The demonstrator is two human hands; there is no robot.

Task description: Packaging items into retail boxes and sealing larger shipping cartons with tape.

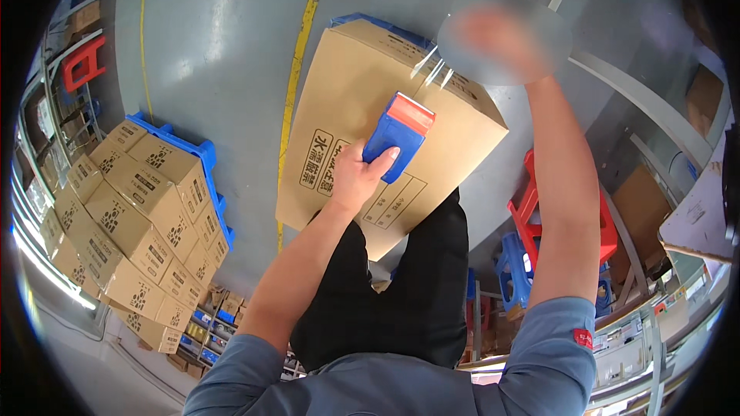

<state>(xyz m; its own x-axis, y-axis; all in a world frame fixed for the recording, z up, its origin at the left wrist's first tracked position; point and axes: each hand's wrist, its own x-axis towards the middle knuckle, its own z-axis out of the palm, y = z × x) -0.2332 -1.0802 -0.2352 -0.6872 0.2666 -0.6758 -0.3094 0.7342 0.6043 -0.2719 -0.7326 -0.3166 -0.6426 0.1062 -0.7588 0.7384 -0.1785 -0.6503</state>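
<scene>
A large brown cardboard carton (339, 85) with dark printing stands in front of my legs. My left hand (358, 175) is closed around a blue block-shaped hand tool (393, 142) with a red end, its thumb lying across the blue body. The tool is over the carton's top; whether it touches the cardboard I cannot tell. My right arm reaches to the carton's far right edge. There my right hand (497, 38) is blurred, so its fingers do not show. Just left of it, several thin white strips (433, 71) cross the carton's edge.
Stacked brown cartons (142, 200) stand on a blue pallet (208, 158) at the left. Right of my legs are a red plastic stool (528, 216) and a blue stool (512, 270). A metal frame (644, 104) runs along the right. Yellow lines (297, 54) mark the floor.
</scene>
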